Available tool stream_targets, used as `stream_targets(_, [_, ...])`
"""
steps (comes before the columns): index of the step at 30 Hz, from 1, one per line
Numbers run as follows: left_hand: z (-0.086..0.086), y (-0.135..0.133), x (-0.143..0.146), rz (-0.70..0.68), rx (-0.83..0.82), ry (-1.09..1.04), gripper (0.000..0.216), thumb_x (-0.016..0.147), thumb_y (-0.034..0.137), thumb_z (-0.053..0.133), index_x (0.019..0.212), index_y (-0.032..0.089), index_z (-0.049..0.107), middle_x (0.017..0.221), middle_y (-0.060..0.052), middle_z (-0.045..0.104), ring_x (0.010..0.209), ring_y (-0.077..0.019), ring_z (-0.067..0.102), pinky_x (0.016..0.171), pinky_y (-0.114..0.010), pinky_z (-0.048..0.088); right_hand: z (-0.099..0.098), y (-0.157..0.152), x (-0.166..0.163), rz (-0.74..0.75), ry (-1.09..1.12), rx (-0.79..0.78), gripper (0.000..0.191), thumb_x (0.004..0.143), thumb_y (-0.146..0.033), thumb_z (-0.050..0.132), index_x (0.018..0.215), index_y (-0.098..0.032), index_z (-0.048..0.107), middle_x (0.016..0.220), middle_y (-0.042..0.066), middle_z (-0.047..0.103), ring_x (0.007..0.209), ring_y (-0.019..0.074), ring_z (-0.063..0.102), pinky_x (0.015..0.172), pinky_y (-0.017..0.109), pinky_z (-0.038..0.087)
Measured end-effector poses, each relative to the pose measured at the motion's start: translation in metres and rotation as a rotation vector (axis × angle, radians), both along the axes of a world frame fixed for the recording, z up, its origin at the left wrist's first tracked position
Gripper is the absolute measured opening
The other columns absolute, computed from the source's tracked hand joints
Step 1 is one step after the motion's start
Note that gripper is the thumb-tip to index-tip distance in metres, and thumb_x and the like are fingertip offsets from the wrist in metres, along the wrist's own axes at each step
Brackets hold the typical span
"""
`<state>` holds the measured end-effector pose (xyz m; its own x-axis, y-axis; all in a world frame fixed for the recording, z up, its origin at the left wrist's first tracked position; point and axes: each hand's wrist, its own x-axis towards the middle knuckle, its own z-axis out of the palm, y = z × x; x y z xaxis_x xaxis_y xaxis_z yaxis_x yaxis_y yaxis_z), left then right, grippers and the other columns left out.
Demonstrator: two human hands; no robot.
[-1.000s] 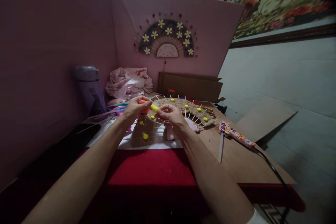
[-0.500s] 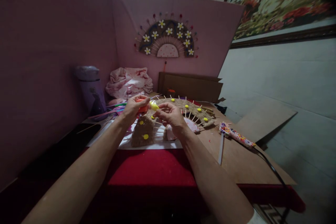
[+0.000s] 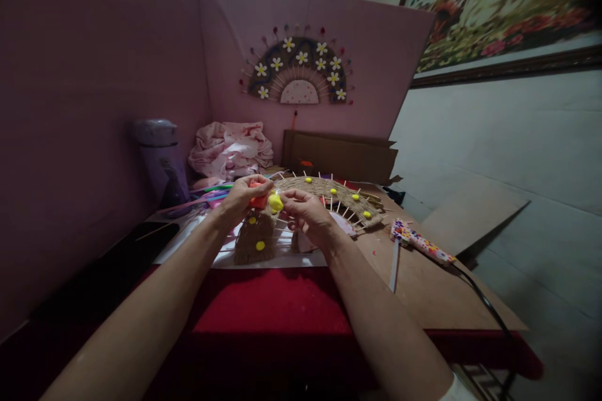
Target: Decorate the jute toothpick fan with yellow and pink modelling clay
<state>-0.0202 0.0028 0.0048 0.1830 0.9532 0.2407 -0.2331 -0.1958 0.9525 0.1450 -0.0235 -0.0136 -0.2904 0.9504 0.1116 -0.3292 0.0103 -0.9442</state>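
Close together over the twine-wrapped arch (image 3: 324, 187), both my hands are closed. My left hand (image 3: 245, 194) pinches a small orange-and-clear plastic packet (image 3: 258, 202), partly hidden by the fingers. A soft yellow lump of modelling clay (image 3: 275, 203) shows between the hands, and my right hand (image 3: 306, 212) grips its right side between thumb and fingers. Flat yellow dots (image 3: 260, 245) sit spaced along the arch, and thin sticks poke out of its edges. A pale half-circle (image 3: 342, 223) lies inside the curve, partly behind my right hand.
At right, a flower-patterned glue gun (image 3: 421, 244) with a cord rests on brown board (image 3: 437, 301). A purple bottle (image 3: 162, 160) and crumpled pink cloth (image 3: 230, 149) stand behind. Folded cardboard (image 3: 341, 155) leans at the back, below a decorated fan (image 3: 301, 69). Red cloth (image 3: 268, 301) covers the front.
The yellow clay now shows as a fuller, rounder lump between my hands and sits slightly lower. Both hands have dropped a little; the view has shifted slightly.
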Motion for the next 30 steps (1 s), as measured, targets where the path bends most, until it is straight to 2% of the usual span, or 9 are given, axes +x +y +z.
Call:
stream_targets(4, [-0.002,0.001,0.001,0.024,-0.017,0.026,0.051,0.046,0.048,0.089,0.068,0.015,0.059,0.053,0.003,0.055,0.042,-0.0071,0.046,0.040,-0.020,0.031,-0.001,0.003,-0.002,-0.086,-0.035,0.069,0.036,0.062,-0.044,0.083,0.077,-0.017,0.064,0.065,0.000,0.068,0.046,0.0085,0.055,0.035,0.018,0.033])
stream_targets(7, [-0.004,0.006,0.002,0.087,0.053,0.068,0.049,0.050,0.048,0.087,0.074,0.015,0.060,0.060,0.001,0.057,0.050,-0.0096,0.050,0.048,-0.023,0.038,-0.001,0.005,-0.004,-0.196,-0.088,0.102,0.032,0.068,-0.045,0.077,0.073,-0.017,0.062,0.061,0.001,0.066,0.043,0.0092,0.053,0.034,0.020,0.034])
stream_targets(11, [-0.004,0.007,0.004,0.496,0.439,0.221,0.036,0.060,0.037,0.082,0.083,0.017,0.064,0.084,-0.004,0.062,0.078,-0.0162,0.055,0.068,-0.027,0.043,-0.002,0.006,-0.006,-0.557,-0.225,0.233,0.019,0.081,-0.039,0.063,0.075,-0.021,0.058,0.057,-0.001,0.061,0.043,0.0137,0.055,0.036,0.024,0.039])
stream_targets(13, [-0.004,0.002,0.008,0.646,0.621,0.325,0.025,0.066,0.033,0.079,0.078,0.018,0.064,0.085,-0.004,0.062,0.082,-0.0170,0.052,0.072,-0.027,0.041,-0.003,0.004,-0.007,-0.669,-0.281,0.319,0.015,0.087,-0.035,0.055,0.079,-0.023,0.057,0.059,-0.001,0.061,0.047,0.0156,0.059,0.041,0.026,0.042])
stream_targets(14, [-0.004,-0.001,0.011,0.629,0.654,0.360,0.023,0.070,0.035,0.076,0.072,0.018,0.062,0.077,-0.003,0.060,0.075,-0.0160,0.050,0.068,-0.027,0.039,-0.003,0.003,-0.007,-0.697,-0.306,0.370,0.014,0.088,-0.034,0.054,0.079,-0.023,0.056,0.062,-0.001,0.062,0.050,0.0160,0.060,0.045,0.027,0.044])
stream_targets(17, [-0.009,-0.009,0.021,0.406,0.594,0.497,0.034,0.078,0.044,0.068,0.059,0.018,0.057,0.055,0.001,0.052,0.054,-0.0127,0.043,0.055,-0.026,0.033,-0.004,-0.001,-0.009,-0.800,-0.434,0.547,0.013,0.088,-0.029,0.053,0.077,-0.022,0.056,0.070,0.001,0.065,0.063,0.0172,0.062,0.062,0.030,0.047])
stream_targets(19, [-0.015,-0.011,0.026,0.390,0.550,0.544,0.034,0.074,0.045,0.072,0.057,0.018,0.059,0.053,0.001,0.054,0.052,-0.0125,0.044,0.053,-0.025,0.032,-0.005,-0.003,-0.009,-0.864,-0.521,0.630,0.013,0.088,-0.026,0.052,0.077,-0.022,0.055,0.073,0.002,0.066,0.067,0.0178,0.060,0.068,0.031,0.045])
stream_targets(23, [-0.020,-0.008,0.030,0.333,0.503,0.427,0.029,0.073,0.043,0.074,0.067,0.018,0.062,0.061,-0.001,0.061,0.056,-0.0130,0.052,0.053,-0.024,0.036,-0.007,-0.001,-0.008,-0.881,-0.578,0.702,0.012,0.090,-0.024,0.049,0.079,-0.022,0.054,0.077,0.004,0.065,0.071,0.0184,0.058,0.069,0.031,0.042])
stream_targets(30, [-0.011,-0.012,0.033,0.097,0.327,0.149,0.039,0.064,0.043,0.080,0.082,0.018,0.057,0.066,0.000,0.066,0.051,-0.0104,0.055,0.048,-0.022,0.041,-0.012,0.003,-0.010,-0.885,-0.632,0.818,0.012,0.088,-0.020,0.046,0.077,-0.023,0.048,0.082,0.005,0.060,0.076,0.0191,0.055,0.073,0.033,0.044])
